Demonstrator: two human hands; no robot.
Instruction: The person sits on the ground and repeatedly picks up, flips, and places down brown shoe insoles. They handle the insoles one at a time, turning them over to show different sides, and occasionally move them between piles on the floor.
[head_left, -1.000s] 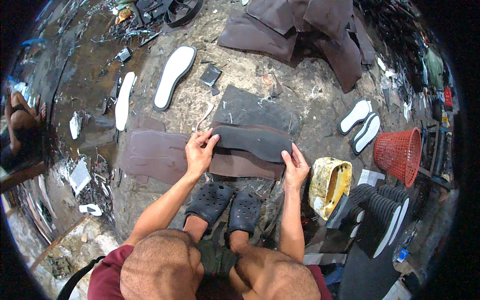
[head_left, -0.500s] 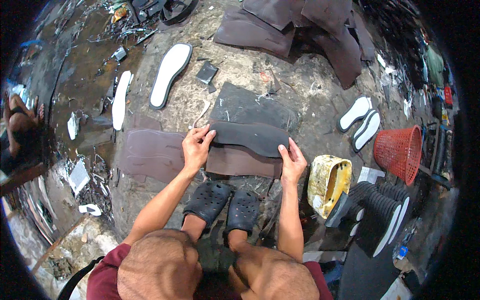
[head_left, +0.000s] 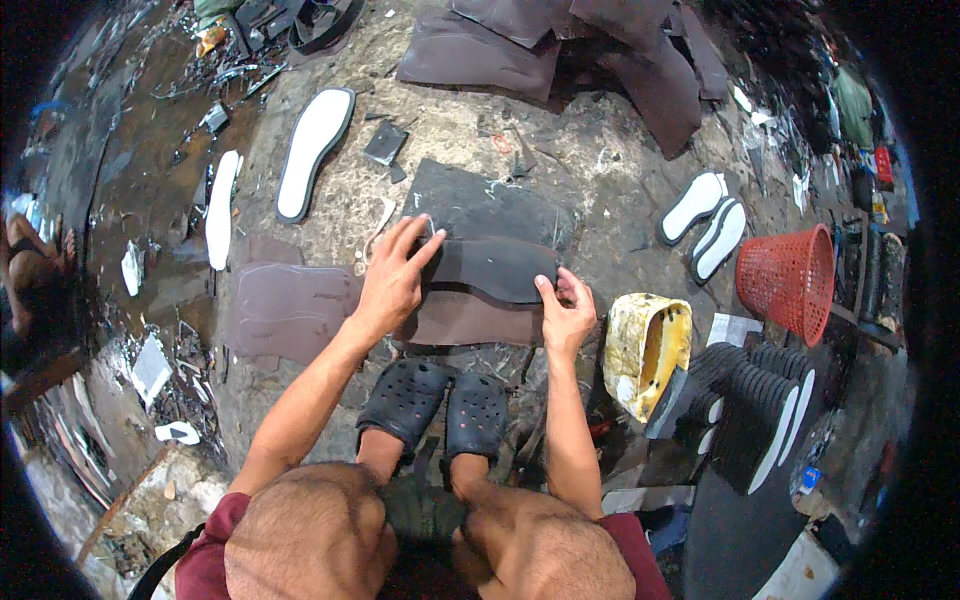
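Observation:
A dark grey shoe sole (head_left: 495, 268) lies crosswise in front of me, over a brown sheet (head_left: 470, 318) and the near part of a black sheet (head_left: 490, 205). At its right end my right hand (head_left: 568, 315) grips the edge, thumb on top and fingers curled at the rim. My left hand (head_left: 395, 275) is at the left end, which it partly hides. Its fingers reach forward, stretched, by the black sheet's edge. Left of that hand lies another brown sheet (head_left: 290, 310) with a pale sole outline drawn on it.
White-faced soles (head_left: 313, 155) lie ahead left, with another pair (head_left: 690, 208) at right. Brown sheets (head_left: 480, 55) are heaped at the far side. A red basket (head_left: 785, 285), a yellow-white container (head_left: 648, 355) and stacked black soles (head_left: 745, 405) stand right. My black clogs (head_left: 405, 400) are close below.
My left hand has let go its pinch on the sole's left end and shifted forward, fingers extended. My right hand keeps its grip. The whole view has shifted slightly.

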